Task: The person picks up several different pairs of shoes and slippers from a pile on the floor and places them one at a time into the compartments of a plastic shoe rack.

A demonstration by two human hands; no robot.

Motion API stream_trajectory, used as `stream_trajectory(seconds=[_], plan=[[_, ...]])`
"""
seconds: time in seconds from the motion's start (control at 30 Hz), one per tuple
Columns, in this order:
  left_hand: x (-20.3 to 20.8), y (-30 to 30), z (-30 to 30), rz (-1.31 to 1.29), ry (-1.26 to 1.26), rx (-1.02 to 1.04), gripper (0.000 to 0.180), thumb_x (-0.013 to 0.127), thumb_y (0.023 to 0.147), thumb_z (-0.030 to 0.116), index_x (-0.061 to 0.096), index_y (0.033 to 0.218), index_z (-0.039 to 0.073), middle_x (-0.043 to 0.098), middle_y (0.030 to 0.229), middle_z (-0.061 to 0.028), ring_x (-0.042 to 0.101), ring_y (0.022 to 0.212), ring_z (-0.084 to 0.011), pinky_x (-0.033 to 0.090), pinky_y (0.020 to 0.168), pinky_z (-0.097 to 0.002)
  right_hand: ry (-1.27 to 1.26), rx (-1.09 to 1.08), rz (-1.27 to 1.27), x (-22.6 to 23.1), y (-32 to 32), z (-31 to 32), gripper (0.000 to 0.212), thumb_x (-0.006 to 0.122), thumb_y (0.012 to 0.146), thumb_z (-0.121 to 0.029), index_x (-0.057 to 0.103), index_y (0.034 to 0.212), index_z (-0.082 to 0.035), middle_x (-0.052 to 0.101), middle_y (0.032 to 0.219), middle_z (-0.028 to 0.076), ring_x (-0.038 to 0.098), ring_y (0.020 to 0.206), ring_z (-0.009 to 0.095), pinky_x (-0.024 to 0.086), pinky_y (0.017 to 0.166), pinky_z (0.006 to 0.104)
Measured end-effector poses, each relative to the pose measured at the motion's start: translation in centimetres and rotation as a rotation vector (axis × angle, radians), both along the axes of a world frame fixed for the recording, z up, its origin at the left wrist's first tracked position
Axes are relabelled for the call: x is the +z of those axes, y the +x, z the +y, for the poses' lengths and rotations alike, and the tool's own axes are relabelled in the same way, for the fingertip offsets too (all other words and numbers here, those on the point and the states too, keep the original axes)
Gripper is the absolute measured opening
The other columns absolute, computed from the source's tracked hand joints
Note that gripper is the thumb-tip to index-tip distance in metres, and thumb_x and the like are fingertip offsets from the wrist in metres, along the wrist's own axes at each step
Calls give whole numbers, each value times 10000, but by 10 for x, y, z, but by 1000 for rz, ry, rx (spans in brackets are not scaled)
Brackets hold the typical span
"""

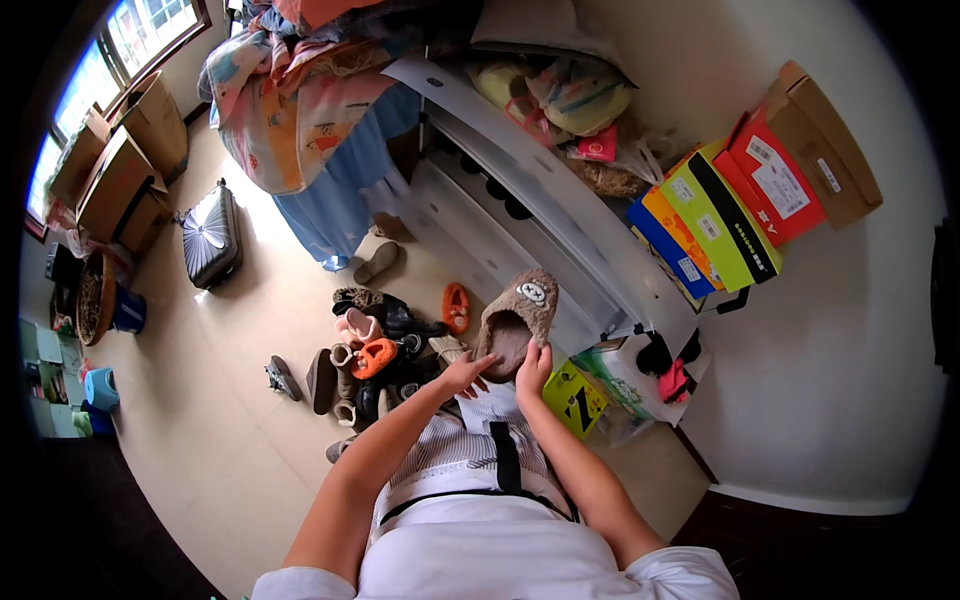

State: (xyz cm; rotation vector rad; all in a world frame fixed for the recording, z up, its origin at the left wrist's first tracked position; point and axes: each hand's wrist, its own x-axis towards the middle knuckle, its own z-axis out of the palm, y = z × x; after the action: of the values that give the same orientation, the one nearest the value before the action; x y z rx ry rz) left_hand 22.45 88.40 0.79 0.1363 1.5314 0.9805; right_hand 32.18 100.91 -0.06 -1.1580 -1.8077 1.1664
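A fuzzy brown slipper with a white round-eyed patch on its toe is held up in front of my body, its opening toward me. My right hand is closed on the right side of its heel. At the left of the heel, my left hand has its fingers stretched apart, with one fingertip at the slipper's edge. Below and to the left lies a pile of shoes on the floor, with an orange fuzzy slipper, a pink shoe and black shoes. Another orange slipper lies just beyond.
A translucent-sided shoe rack stands ahead, its flap open. Stacked shoe boxes sit on its right end. A yellow-green box is beside my right forearm. A dark suitcase and cardboard boxes stand far left.
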Motion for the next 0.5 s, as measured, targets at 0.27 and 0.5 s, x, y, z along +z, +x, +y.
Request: stream_trajectory(seconds=[0.27,0.5], plan=[[-69,-31,100,-168,13,65,539,460,885,529,655,837,29,691,756,-85,585,540,-135,478,512,-272,-196,96,-125,-76,-27,119,316,500,911,-290,561,990,10,604,936,192,568,862,334,432,753,388],[-107,-48,158,-61,7,151,539,519,868,506,663,781,-6,677,701,-72,611,550,-160,490,503,-287,-546,38,-39,-101,-47,170,251,485,937,-276,471,827,-51,473,670,26,443,504,109,376,440,264]])
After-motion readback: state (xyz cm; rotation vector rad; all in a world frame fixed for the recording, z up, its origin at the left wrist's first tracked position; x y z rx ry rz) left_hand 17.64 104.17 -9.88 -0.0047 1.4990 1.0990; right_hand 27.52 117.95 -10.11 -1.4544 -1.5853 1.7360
